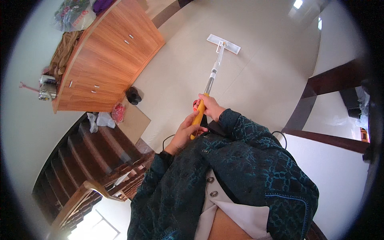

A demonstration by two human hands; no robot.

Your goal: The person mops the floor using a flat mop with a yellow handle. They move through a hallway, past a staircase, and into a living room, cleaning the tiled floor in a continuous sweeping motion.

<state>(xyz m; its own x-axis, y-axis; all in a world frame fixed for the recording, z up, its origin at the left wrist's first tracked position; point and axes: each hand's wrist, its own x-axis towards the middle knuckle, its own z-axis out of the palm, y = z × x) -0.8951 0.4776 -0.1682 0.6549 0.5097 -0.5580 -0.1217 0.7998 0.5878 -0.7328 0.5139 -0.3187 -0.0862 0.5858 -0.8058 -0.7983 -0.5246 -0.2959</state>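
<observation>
A flat mop with a white rectangular head [231, 47] extends away from me over the floor. Its pole [209, 85] is metal and white plastic and ends near my body in a yellow grip [198, 119]. My right hand [212, 107] is wrapped around the upper part of that grip. Closer to my waist, my left hand [185, 132] holds the grip near its butt end, thumb along one side and some fingers hidden. Something red, partly covered by my right hand, shows beside the grip.
Pale floor tiles [252, 78] surround the mop head. A wooden cabinet [111, 60] with bags and cloth on top stands left. Near it are a black object [133, 95], a cardboard sheet [133, 120] and plastic bags [105, 120]. Dark stairs [90, 147] with a wooden handrail [70, 201] lie lower left.
</observation>
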